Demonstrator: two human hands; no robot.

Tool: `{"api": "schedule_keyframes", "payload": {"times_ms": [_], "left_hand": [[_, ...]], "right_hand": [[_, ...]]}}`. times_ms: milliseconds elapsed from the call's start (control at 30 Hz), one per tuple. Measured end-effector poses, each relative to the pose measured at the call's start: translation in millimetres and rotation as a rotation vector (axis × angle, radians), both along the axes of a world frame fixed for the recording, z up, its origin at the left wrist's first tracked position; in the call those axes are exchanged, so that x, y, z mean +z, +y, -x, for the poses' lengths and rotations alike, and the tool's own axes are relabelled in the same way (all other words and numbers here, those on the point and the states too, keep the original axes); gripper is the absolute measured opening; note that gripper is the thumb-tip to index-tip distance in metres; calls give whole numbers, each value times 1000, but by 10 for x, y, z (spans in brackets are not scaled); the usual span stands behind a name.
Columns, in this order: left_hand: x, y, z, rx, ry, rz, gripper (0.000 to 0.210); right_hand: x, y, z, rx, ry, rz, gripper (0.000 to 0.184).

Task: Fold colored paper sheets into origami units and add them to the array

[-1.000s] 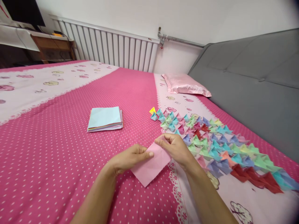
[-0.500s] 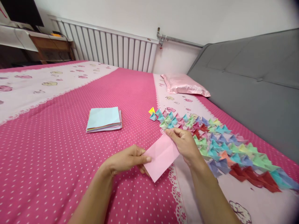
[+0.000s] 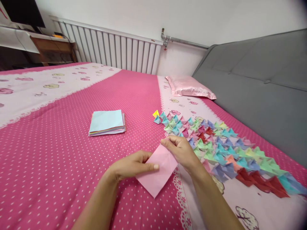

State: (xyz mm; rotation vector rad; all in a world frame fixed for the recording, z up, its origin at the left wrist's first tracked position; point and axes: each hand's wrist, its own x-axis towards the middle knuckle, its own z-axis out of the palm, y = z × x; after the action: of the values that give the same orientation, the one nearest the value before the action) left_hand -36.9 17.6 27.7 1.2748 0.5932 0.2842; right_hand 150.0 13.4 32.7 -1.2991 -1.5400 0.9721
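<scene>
A pink sheet of origami paper (image 3: 157,179) is held between both hands over the bed, tilted with one corner pointing down toward me. My left hand (image 3: 134,166) pinches its left side, thumb lying on top and the fingers underneath mostly hidden. At the upper right corner, my right hand (image 3: 181,150) grips the paper between thumb and curled fingers. Faint crease lines run across the sheet. Just beyond and to the right of my right hand stand many small folded paper boats (image 3: 223,153) in several colours.
A stack of coloured paper squares (image 3: 107,121), light blue on top, lies on the pink dotted bedspread (image 3: 59,153). Farther back are a pink pillow (image 3: 189,87), a white radiator (image 3: 107,44) and a grey headboard (image 3: 259,64). A desk with a monitor (image 3: 24,12) stands far left.
My right hand has moved left and slightly down, closer to my left hand. The pink paper has shifted left and down with it, and my left thumb lies farther over the sheet.
</scene>
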Motion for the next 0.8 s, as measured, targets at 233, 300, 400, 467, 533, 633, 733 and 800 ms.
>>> {"api": "schedule_keyframes", "payload": {"times_ms": [233,300,400,467,533,633,733,800], "left_hand": [[-77,39,34,37,21,-39,31],[-64,38,36,41,20,-54,30],[-36,28,31,52,13,-76,28],[-20,23,23,80,5,-72,27],[-10,24,11,137,-5,-45,27],[-2,40,-11,280,-27,-9,28],[1,68,-31,408,-46,-24,30],[-1,86,-41,450,-71,-35,32]], "right_hand": [[-70,26,21,-24,42,16,32],[-82,32,17,-32,74,21,31],[-101,45,23,-47,100,27,28],[-108,56,31,-80,78,-6,27],[-101,62,36,-136,15,-97,26],[-54,47,42,-184,-121,-285,27],[8,7,58,-154,-243,-395,21],[35,-18,75,-135,-318,-404,20]]}}
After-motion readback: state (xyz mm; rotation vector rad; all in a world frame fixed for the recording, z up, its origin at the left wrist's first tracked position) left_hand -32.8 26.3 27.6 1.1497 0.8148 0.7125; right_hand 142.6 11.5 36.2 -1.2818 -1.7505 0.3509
